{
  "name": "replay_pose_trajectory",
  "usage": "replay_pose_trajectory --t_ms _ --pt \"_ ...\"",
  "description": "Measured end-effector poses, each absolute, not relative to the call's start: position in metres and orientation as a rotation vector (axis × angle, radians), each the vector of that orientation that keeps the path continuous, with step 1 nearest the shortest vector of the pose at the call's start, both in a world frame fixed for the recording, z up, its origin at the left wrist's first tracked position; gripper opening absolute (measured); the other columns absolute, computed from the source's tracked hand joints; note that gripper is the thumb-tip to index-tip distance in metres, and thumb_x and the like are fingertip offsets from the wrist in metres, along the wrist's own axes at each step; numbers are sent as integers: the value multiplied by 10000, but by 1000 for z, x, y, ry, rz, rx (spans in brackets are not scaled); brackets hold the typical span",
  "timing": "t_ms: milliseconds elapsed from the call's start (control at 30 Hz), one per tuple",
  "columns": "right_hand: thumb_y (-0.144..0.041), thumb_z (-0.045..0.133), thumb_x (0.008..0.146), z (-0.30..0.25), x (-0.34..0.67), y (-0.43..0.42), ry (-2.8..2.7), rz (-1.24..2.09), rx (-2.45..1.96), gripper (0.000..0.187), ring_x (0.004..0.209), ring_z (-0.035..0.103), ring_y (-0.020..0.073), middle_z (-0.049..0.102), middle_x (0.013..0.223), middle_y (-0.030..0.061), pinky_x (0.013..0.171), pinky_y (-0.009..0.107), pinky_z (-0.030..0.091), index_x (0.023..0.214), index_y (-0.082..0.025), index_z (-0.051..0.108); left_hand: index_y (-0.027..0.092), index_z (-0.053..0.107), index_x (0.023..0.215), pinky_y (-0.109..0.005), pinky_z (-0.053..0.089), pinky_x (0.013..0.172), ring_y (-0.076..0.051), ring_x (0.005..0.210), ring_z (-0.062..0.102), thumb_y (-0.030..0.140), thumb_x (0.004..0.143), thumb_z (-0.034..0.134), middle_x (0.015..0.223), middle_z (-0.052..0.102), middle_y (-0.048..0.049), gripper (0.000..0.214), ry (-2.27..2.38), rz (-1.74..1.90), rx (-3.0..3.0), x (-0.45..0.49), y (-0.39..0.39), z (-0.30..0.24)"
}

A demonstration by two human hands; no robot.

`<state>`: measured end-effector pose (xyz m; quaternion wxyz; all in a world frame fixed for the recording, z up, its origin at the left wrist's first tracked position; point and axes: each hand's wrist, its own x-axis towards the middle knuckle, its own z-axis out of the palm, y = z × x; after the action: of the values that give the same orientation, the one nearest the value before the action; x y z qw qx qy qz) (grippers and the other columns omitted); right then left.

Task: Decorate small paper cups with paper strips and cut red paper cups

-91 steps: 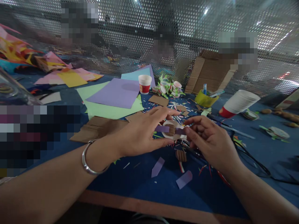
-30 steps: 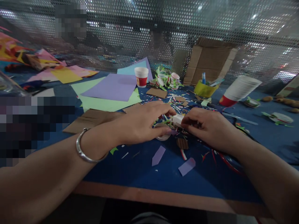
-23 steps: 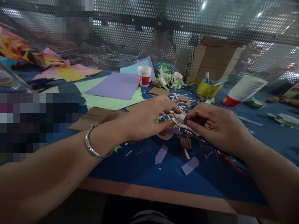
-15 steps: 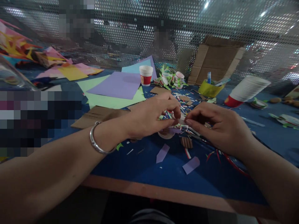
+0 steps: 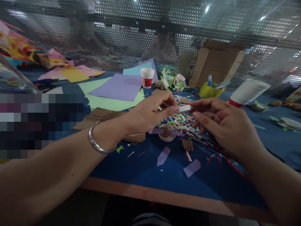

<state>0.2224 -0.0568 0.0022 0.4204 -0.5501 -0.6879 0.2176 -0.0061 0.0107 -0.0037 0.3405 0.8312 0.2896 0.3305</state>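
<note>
Between the thumb and fingers of my left hand (image 5: pixel 152 111) is a small white piece with a red edge (image 5: pixel 184 108), looking like a cut-down paper cup base. My right hand (image 5: pixel 218 121) is beside its right end, thumb and index finger apart; whether the index fingertip touches it I cannot tell. Below lies a pale round disc (image 5: pixel 161 137) with a corrugated cardboard bit (image 5: pixel 166 132) and purple paper strips on it. Scissors (image 5: pixel 202 140) with dark red handles lie under my right hand, partly hidden. Two loose purple paper pieces (image 5: pixel 164 156) are near the table front.
Paper scraps (image 5: pixel 181 121) litter the blue table (image 5: pixel 141 169). Behind stand a paper cup (image 5: pixel 147 78), decorated cup bases (image 5: pixel 180 82), a yellow holder (image 5: pixel 210 91) and tilted stacked cups (image 5: pixel 250 91). Purple sheets (image 5: pixel 117 88) and brown cardboard (image 5: pixel 100 116) lie left.
My left hand has raised and turned the white piece, showing its red edge. My right thumb and index finger have spread apart. The disc below is now more exposed.
</note>
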Motion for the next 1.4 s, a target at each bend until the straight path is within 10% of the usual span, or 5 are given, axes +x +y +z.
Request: replay_pose_trajectory --t_ms 700,933,1400 --pt "-430 784 845 -6 216 -60 -1954 262 -1376 435 711 690 202 690 1115 71 597 364 594 1220 -286 618 199 531 998 -317 553 779 -167 874 674 383 1041 495 941 677 -35 192 702 717 1770 2 -9 3" --pt "-461 830 799 -7 217 -59 -1905 462 -1363 490 761 693 206 685 1082 63 570 324 589 1195 -269 617 204 628 1222 -306 450 787 -237 976 635 621 745 805 1138 691 -65 658 862 359 2499 -27 5 15" --pt "-502 784 841 -5 214 -64 -2121 453 -1396 452 596 672 152 740 1007 38 517 297 566 1202 -263 656 212 688 1056 -312 399 687 -245 857 658 460 770 737 996 744 -55 381 977 303 2599 -14 1 7"
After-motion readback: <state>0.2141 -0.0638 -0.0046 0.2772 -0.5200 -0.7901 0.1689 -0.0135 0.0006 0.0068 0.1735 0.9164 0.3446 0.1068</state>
